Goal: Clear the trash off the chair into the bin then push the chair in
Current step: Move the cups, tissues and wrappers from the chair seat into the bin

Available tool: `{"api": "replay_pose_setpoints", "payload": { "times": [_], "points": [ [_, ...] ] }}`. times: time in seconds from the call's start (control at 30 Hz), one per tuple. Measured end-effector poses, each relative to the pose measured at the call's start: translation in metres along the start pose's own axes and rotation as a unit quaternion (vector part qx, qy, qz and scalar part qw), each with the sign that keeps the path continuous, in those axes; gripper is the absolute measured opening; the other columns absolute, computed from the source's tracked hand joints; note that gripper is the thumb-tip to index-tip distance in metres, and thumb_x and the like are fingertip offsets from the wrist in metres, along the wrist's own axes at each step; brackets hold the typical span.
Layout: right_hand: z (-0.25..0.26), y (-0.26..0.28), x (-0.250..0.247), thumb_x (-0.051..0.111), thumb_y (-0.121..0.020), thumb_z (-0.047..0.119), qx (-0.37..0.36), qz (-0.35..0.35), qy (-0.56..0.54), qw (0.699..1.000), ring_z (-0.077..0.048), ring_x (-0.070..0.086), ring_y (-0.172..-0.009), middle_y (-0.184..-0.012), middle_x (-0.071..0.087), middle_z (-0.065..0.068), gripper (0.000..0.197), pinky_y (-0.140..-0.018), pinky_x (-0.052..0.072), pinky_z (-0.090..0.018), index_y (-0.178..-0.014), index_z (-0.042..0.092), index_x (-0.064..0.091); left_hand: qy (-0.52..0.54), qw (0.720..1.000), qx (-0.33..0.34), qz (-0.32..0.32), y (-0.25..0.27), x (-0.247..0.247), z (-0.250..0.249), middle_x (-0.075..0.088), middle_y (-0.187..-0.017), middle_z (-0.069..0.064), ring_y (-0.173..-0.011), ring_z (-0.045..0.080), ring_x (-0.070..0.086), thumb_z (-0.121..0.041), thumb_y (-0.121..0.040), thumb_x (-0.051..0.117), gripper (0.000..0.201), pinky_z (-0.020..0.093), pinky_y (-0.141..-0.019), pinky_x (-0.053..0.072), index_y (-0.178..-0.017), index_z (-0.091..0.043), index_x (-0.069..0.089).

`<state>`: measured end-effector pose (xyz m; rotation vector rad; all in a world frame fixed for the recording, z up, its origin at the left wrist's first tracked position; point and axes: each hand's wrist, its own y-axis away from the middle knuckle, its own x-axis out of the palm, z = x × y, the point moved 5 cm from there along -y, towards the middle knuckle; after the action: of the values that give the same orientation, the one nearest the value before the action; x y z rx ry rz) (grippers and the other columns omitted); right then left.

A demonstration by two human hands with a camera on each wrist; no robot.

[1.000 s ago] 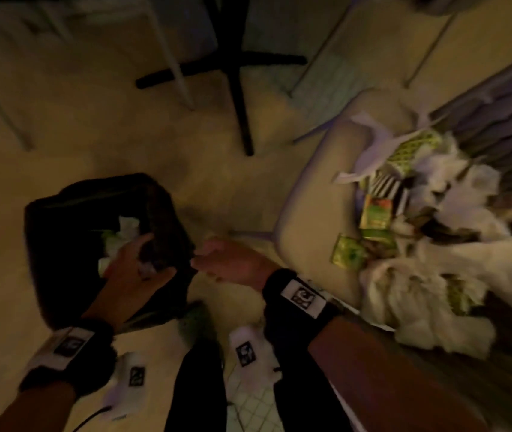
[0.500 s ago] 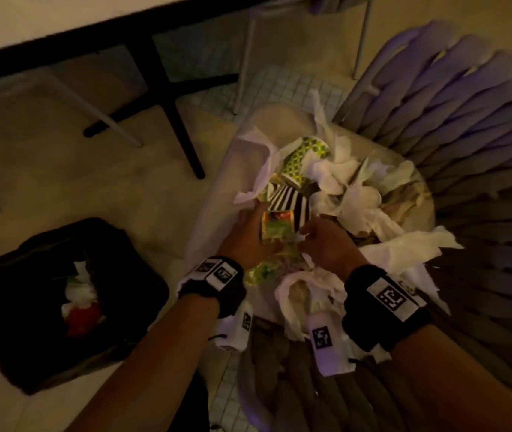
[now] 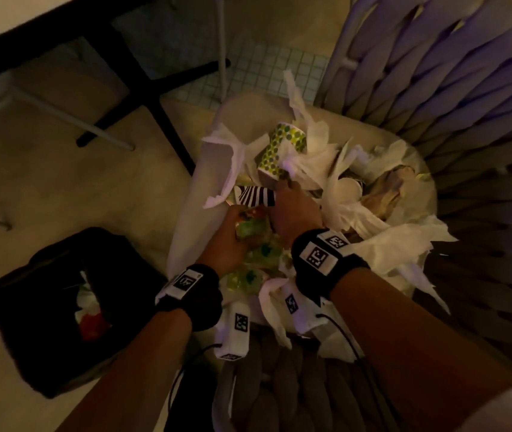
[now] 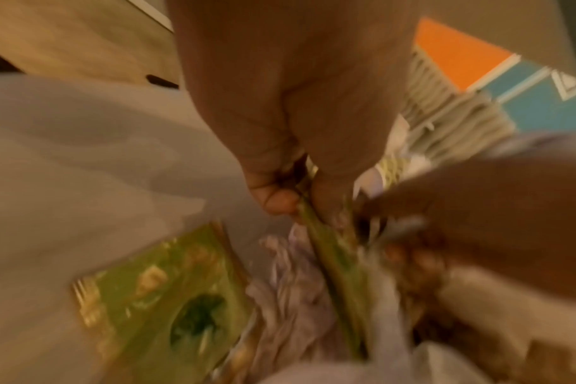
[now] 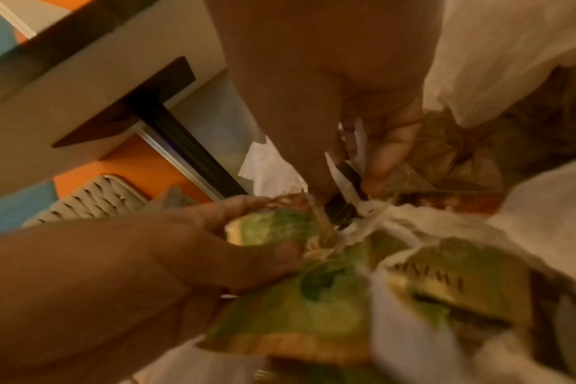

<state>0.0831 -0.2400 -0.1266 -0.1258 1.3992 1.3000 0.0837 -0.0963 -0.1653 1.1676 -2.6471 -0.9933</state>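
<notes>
Trash lies heaped on the chair (image 3: 204, 169): white tissues (image 3: 382, 251), a green-dotted paper cup (image 3: 279, 148), a black-and-white striped cup (image 3: 256, 194) and green snack packets (image 3: 260, 254). My left hand (image 3: 242, 219) grips one green packet (image 3: 253, 227) at the pile's near left; its fingers (image 4: 280, 202) pinch the packet's edge (image 4: 326, 254). My right hand (image 3: 282, 194) is right beside it, fingers (image 5: 392, 148) curled round the striped cup (image 5: 346, 176). The black bin (image 3: 24, 347) stands on the floor to the left, holding white paper and something red.
The chair's woven back (image 3: 466, 120) curves round the right and near sides. A black table leg (image 3: 155, 98) and thin white chair legs (image 3: 92, 129) stand on the floor beyond the bin. Bare floor (image 3: 77, 198) lies between bin and chair.
Both hands have come from the bin over to the chair's pile. The left has taken hold of a green packet, and the right has closed on the striped cup.
</notes>
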Motion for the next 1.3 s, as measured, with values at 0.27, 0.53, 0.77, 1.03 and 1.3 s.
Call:
{"api": "replay_pose_setpoints", "payload": {
  "times": [0.27, 0.53, 0.77, 1.03, 1.3],
  "points": [
    [-0.026, 0.009, -0.021, 0.063, -0.084, 0.024, 0.031, 0.014, -0.161, 0.986, -0.026, 0.059, -0.097, -0.109, 0.064, -0.01, 0.034, -0.076, 0.042, -0.03, -0.114, 0.009, 0.06, 0.124, 0.992, -0.005, -0.019, 0.017, -0.019, -0.006, 0.06, -0.112, 0.005, -0.096, 0.008, 0.06, 0.011, -0.086, 0.058, 0.049, 0.028, -0.084, 0.053, -0.127, -0.011, 0.042],
    [-0.052, 0.038, -0.05, 0.066, -0.083, 0.019, 0.019, -0.08, -0.292, 0.953, -0.019, 0.061, -0.074, -0.085, 0.06, 0.003, 0.018, -0.062, 0.047, -0.028, -0.101, 0.017, 0.064, 0.194, 0.977, -0.003, -0.085, 0.014, -0.02, -0.014, 0.056, -0.122, 0.005, -0.11, 0.019, 0.056, -0.006, -0.081, 0.066, 0.049, 0.045, -0.1, 0.048, -0.118, -0.031, 0.043],
    [-0.065, 0.069, -0.078, 0.068, -0.083, 0.021, -0.006, -0.151, -0.445, 0.883, -0.01, 0.052, -0.059, -0.08, 0.063, 0.002, 0.021, -0.048, 0.044, -0.023, -0.104, 0.025, 0.067, 0.253, 0.964, 0.015, -0.084, 0.026, -0.032, -0.019, 0.059, -0.131, 0.007, -0.121, 0.026, 0.057, 0.011, -0.088, 0.048, 0.05, 0.042, -0.098, 0.05, -0.108, -0.031, 0.065],
    [-0.046, 0.076, -0.054, 0.069, -0.082, 0.017, -0.022, -0.098, -0.385, 0.917, -0.015, 0.062, -0.069, -0.074, 0.064, 0.005, 0.017, -0.059, 0.053, -0.027, -0.098, 0.021, 0.068, 0.4, 0.911, -0.077, -0.064, 0.021, 0.0, -0.039, 0.074, -0.104, 0.0, -0.097, 0.015, 0.069, -0.03, -0.098, 0.044, 0.026, 0.026, -0.071, 0.057, -0.109, -0.021, 0.066],
    [-0.014, 0.077, -0.048, 0.073, -0.079, 0.021, -0.075, -0.037, -0.422, 0.903, -0.008, 0.062, -0.068, -0.075, 0.067, 0.0, 0.024, -0.065, 0.054, -0.027, -0.102, 0.016, 0.069, 0.381, 0.922, -0.064, -0.022, 0.029, 0.001, -0.035, 0.075, -0.098, 0.007, -0.092, 0.023, 0.071, -0.01, -0.087, 0.062, 0.026, 0.037, -0.083, 0.059, -0.113, -0.013, 0.065]
  ]
}}
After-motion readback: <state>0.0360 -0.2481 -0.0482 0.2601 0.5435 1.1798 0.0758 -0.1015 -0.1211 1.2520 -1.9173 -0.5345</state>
